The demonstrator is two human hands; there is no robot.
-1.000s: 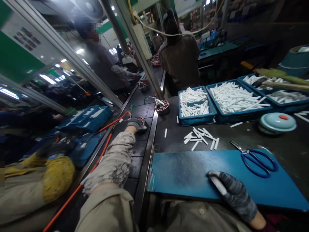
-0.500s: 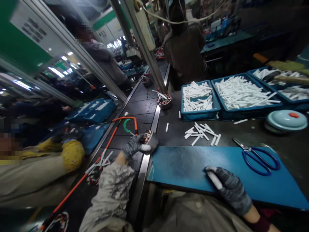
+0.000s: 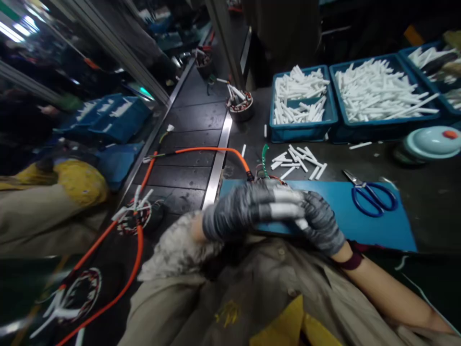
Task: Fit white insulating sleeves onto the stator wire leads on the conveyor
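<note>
In grey striped gloves, my hands meet over the near side of the blue mat point(image 3: 360, 230). My left hand point(image 3: 248, 206) is closed around a motor stator, mostly hidden behind the glove; only its coloured wires point(image 3: 275, 179) show above the fingers. From it an orange cable point(image 3: 216, 150) runs left across the conveyor, and a green strip point(image 3: 265, 156) stands up. My right hand point(image 3: 320, 221) curls in at the stator's right side, its fingertips against the left fingers, its grip partly hidden. Blue-handled scissors point(image 3: 374, 196) lie on the mat to the right.
Loose white tubes point(image 3: 300, 159) lie beyond the mat. Blue trays point(image 3: 304, 132) of white tubes stand behind them, beside a lidded light-blue container point(image 3: 432, 142). More stators point(image 3: 240, 108) sit on the conveyor point(image 3: 190, 178) at left. A co-worker's yellow sleeve point(image 3: 81, 182) is farther left.
My left hand has brought the stator from the conveyor's edge rightwards onto the mat, its orange cable trailing. My right hand has come in to meet it. The view has tipped downward.
</note>
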